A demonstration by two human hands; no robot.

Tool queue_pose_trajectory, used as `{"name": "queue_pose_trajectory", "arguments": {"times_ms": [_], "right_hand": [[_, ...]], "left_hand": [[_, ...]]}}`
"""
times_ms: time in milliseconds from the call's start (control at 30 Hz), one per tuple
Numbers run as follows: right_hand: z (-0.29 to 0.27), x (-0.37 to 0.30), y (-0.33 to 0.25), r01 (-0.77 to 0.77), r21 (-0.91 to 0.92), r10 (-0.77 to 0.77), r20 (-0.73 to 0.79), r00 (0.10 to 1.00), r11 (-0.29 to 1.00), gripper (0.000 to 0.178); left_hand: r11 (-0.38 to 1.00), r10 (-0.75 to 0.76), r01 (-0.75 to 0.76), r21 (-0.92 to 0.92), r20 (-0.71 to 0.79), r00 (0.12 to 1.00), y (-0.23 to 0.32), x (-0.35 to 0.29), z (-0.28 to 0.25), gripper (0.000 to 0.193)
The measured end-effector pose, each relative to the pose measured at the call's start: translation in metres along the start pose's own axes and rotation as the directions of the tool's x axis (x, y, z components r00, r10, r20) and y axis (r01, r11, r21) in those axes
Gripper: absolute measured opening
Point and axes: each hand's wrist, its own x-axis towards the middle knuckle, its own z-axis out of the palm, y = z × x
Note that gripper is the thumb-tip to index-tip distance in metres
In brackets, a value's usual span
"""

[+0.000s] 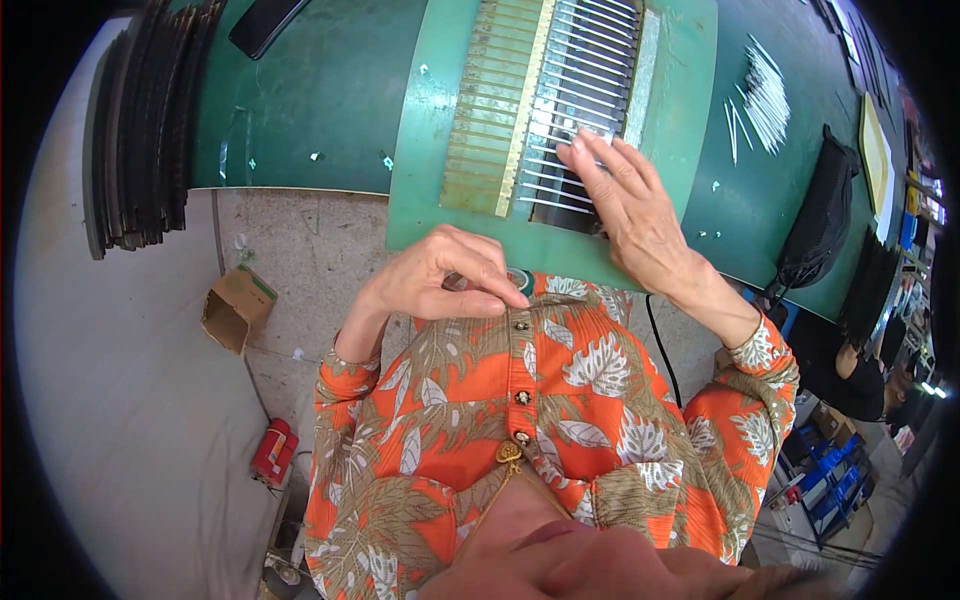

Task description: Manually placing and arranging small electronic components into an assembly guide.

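My right hand [635,205] lies over a slotted jig [490,120], its fingers stretched out and fingertips on or just above the thin pale rods [585,70]. These rods lie side by side across the jig's dark right half, beside a yellow ruler-like strip [525,110]. Part of the lower rods is hidden under that hand. In front of the board's near edge, my left hand [445,275] is closed, its thumb and forefinger brought together. Whatever they may pinch is too small or hidden to tell. A small round thing, perhaps a tape roll [521,282], shows just behind those fingertips.
The jig sits on a light green board [425,150] over a dark green table [330,110]. Loose pale rods [766,95] are heaped at right, near a black pouch [820,210]. Dark strips [155,120] stand stacked at left; a phone [265,25] lies at the back. A carton [238,308] is on the floor.
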Motion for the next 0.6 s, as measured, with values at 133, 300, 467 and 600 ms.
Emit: {"name": "queue_pose_trajectory", "arguments": {"times_ms": [133, 300, 467, 600], "right_hand": [[0.003, -0.012, -0.010, 0.006, -0.063, -0.004, 0.021, 1.000, 0.998, 0.058], [-0.001, -0.016, -0.013, 0.009, -0.079, -0.007, 0.028, 1.000, 0.997, 0.059], [0.002, -0.029, -0.024, 0.016, -0.133, -0.009, 0.056, 0.998, 0.991, 0.060], [0.006, -0.035, -0.032, 0.012, -0.198, -0.001, 0.057, 0.998, 0.980, 0.061]], "left_hand": [[1.000, 0.024, -0.024, -0.003, -0.006, 1.000, 0.000, -0.001, 0.008, 0.017], [0.999, -0.037, 0.037, 0.008, 0.012, 0.999, 0.002, -0.004, 0.014, 0.025], [0.999, -0.037, 0.037, 0.005, -0.001, 0.999, 0.003, -0.006, 0.020, 0.025], [0.999, -0.037, 0.037, 0.006, -0.004, 0.999, 0.003, -0.007, 0.025, 0.025]]}}
